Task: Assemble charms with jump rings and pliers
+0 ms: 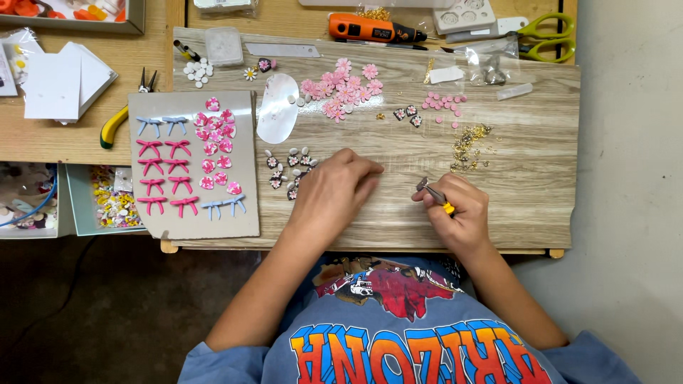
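Right hand (459,217) grips pliers (431,190); left hand (334,188) beside charms (288,167).

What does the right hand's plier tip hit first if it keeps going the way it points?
The right hand holds small pliers whose tip aims up and left across bare wood-grain board. Along that line the first things are probably the pink flower pieces; the line looks free until then, though the exact aim is uncertain.

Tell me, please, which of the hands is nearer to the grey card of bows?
Left. The left hand rests just to the right of the grey card of bows; the right hand, gripping small pliers, is farther right.
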